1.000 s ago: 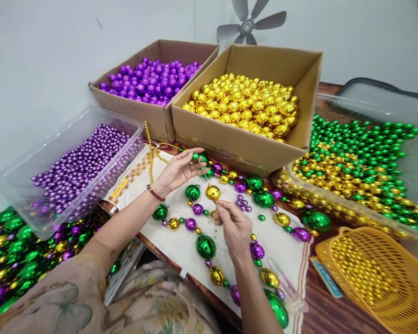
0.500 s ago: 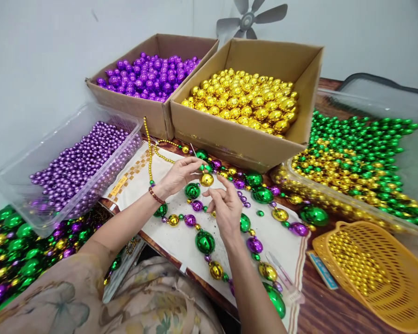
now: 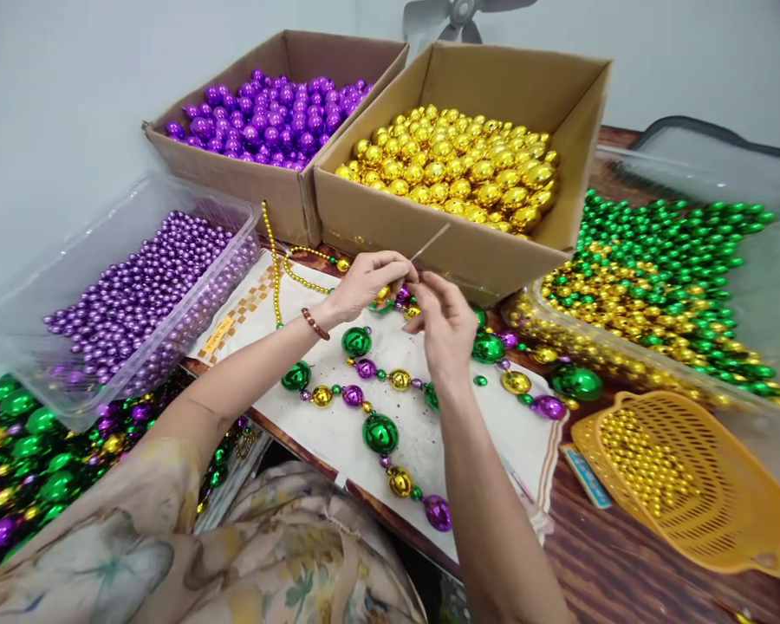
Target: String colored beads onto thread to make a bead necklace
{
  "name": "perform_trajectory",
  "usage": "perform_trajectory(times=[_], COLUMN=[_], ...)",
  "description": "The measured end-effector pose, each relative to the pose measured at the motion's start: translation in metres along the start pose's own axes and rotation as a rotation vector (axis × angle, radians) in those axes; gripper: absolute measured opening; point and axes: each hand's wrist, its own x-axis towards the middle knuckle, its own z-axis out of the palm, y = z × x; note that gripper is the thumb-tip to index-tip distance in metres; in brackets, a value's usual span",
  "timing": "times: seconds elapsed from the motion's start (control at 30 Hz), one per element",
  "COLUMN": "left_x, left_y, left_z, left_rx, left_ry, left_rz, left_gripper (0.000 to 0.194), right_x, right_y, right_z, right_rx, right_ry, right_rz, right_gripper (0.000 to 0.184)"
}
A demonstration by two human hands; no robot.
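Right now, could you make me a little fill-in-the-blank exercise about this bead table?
1. The left cardboard box holds ____ balls.
2. The right hand and left hand are close together; the ____ one wears a bracelet.
3. In view, the orange basket lies to the ____ of the white cloth.
4. In the clear tub at right, gold beads mix with ____ ones.

Missing words: purple; left; right; green.

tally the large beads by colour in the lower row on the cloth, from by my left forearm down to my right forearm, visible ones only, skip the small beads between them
Large green beads: 2
Large gold beads: 2
Large purple beads: 2
Total: 6
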Motion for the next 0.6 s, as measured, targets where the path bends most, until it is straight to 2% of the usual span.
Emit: perform_trajectory(times=[0.07, 0.13, 0.3, 0.33, 0.47, 0.6], left_x=[0.002, 0.001, -0.006, -0.007, -0.01, -0.013], left_y=[0.004, 0.006, 0.003, 0.001, -0.006, -0.009], left_z=[-0.002, -0.004, -0.016, -0.019, -0.028, -0.04], left_rx=[0.138, 0.224, 0.364, 0.363, 0.304, 0.291], left_ry=[-0.121, -0.187, -0.262, -0.276, -0.274, -0.328], left_rz=[0.011, 0.023, -0.018, -0.027, -0.03, -0.068], left_gripper=[0.022, 0.023, 0.017, 0.017, 0.021, 0.025], right_x=[0.014, 0.023, 0.028, 0.026, 0.016, 0.011], right_y=[-0.007, -0.01, -0.006, -0.005, 0.003, 0.004], right_z=[-0.002, -0.002, -0.008, -0.008, 0.002, 0.006], right_rx=[0.056, 0.125, 0.354, 0.38, 0.305, 0.293], right_ry=[0.019, 0.03, 0.254, 0.239, 0.009, -0.037], right_rz=[-0.038, -0.059, -0.048, -0.018, 0.079, 0.079], right_gripper=[0.029, 0.022, 0.028, 0.03, 0.032, 0.04])
